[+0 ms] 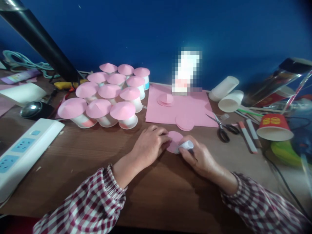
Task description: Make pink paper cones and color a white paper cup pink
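1. Head view: the right hand (pixel 200 156) grips a white tube (pixel 186 145) at the right edge of a pink disc (pixel 174 140).
2. The left hand (pixel 151 143), fingers bent close together, touches its left edge; whether it pinches, I cannot tell.
3. Beyond both hands lie pink sheets (pixel 201 112); rightward, scissors (pixel 220 123).

At the left lies a white power strip (pixel 29 156) with blue sockets (pixel 23 145), and just beyond it sits a dark, shiny round object (pixel 34 110) (what it is, I cannot tell). Farther back, a thick black pole (pixel 42 42) slants past a coil of pale cable (pixel 24 58) and a purple tube (pixel 20 77), before a blue wall (pixel 122 29). At the right, a thin black cable (pixel 286 182) runs beside a blurred yellow-green object (pixel 285 153).
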`<state>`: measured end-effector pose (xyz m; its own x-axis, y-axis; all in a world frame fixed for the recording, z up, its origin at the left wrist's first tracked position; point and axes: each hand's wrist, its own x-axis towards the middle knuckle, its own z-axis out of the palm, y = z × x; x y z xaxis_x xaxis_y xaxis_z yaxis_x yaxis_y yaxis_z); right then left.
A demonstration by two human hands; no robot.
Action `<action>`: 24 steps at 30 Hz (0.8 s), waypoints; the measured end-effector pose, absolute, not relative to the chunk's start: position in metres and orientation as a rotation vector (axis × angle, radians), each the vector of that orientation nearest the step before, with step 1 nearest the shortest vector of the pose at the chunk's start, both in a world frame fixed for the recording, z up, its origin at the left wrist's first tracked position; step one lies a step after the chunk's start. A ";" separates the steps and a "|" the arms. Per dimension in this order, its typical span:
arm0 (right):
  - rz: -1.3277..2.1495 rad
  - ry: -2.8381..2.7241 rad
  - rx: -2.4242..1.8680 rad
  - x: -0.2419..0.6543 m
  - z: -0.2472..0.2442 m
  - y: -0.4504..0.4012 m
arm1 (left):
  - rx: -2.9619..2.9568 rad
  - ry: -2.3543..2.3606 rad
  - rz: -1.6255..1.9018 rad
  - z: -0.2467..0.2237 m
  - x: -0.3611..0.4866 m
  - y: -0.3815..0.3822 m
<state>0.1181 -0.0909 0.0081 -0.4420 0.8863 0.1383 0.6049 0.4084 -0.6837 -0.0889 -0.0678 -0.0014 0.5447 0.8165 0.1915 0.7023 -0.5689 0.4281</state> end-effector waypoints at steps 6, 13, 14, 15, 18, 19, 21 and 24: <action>0.841 -1.904 -1.327 0.121 0.001 -0.091 | 2.470 1.265 0.505 0.001 -0.089 -0.068; 0.902 -1.697 -1.296 0.118 0.001 -0.091 | 2.464 1.270 0.486 0.001 -0.089 -0.069; 0.899 -1.699 -1.296 0.118 0.001 -0.092 | 2.465 1.268 0.489 0.001 -0.089 -0.069; 0.891 -1.708 -1.300 0.118 0.001 -0.092 | 2.466 1.266 0.490 0.001 -0.089 -0.069; 0.825 -1.799 -1.335 0.117 0.002 -0.092 | 2.467 1.267 0.487 0.001 -0.089 -0.069; 0.789 -1.850 -1.347 0.117 0.002 -0.092 | 2.467 1.267 0.489 0.001 -0.089 -0.068; 0.731 -1.957 -1.351 0.115 0.003 -0.091 | 2.470 1.264 0.499 0.001 -0.089 -0.068; 0.705 -2.083 -1.314 0.113 0.004 -0.091 | 2.479 1.258 0.515 0.000 -0.088 -0.068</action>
